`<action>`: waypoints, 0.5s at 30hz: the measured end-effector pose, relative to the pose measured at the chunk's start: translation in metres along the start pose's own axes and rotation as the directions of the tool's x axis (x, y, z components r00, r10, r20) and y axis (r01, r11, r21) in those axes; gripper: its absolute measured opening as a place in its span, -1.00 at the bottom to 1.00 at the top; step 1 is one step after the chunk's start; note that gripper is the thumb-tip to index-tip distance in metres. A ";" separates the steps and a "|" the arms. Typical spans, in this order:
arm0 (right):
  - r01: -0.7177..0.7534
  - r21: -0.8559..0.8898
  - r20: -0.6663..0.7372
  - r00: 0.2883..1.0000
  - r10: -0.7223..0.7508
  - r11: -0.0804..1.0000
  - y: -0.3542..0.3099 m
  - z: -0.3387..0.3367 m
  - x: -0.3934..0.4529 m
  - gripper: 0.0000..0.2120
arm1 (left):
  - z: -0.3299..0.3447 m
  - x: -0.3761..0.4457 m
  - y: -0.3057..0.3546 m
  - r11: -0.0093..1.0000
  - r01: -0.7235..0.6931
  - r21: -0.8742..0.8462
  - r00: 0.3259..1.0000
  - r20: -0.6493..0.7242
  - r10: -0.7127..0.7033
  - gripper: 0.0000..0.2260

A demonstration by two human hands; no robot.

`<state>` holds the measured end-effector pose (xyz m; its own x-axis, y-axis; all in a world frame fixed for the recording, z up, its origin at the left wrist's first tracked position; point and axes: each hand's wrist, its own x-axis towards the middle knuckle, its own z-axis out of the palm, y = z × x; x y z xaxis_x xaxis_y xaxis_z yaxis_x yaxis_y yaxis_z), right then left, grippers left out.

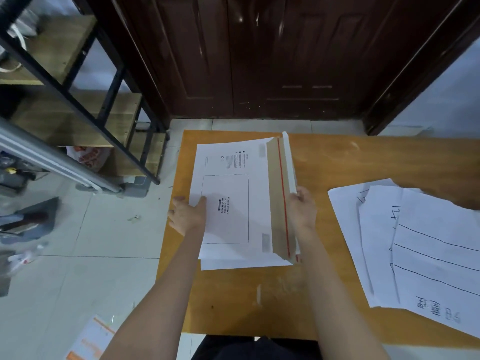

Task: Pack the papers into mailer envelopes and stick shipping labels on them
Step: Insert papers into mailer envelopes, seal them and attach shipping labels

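Note:
A white mailer envelope (233, 183) lies on top of a stack on the left part of the orange table (324, 157), its printed label box facing up. Its brown flap (281, 201) with a red strip stands lifted along the right edge. My left hand (188, 214) presses on the envelope's left edge, thumb on top. My right hand (302, 207) grips the raised flap near its middle. Loose white papers (415, 245) with black handwritten lines lie spread on the right side of the table.
A black metal shelf with wooden boards (78, 100) stands at the left over a tiled floor. A dark wooden door (259, 55) is behind the table. An orange and white packet (91, 339) lies on the floor at lower left.

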<state>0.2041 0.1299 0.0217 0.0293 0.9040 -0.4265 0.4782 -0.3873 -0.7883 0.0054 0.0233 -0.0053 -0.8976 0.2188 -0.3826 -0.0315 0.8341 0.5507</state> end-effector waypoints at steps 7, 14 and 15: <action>-0.043 0.094 -0.049 0.998 0.048 0.995 0.020 -0.051 0.011 -0.80 | 0.030 -0.045 0.024 0.992 -0.008 -0.123 0.995 0.097 0.020 -0.53; -0.147 0.122 0.026 0.989 0.145 0.982 0.036 -0.116 0.035 -0.76 | 0.067 -0.100 0.044 0.996 0.016 -0.089 0.995 0.102 -0.007 -0.56; -0.159 0.112 0.056 0.987 0.153 0.981 0.039 -0.126 0.039 -0.77 | 0.070 -0.109 0.046 0.996 0.020 -0.082 0.995 0.098 -0.012 -0.55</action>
<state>0.3343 0.1729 0.0303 0.0529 0.8224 -0.5664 0.3657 -0.5437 -0.7554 0.1332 0.0738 0.0099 -0.8499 0.2571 -0.4600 -0.0857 0.7938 0.6022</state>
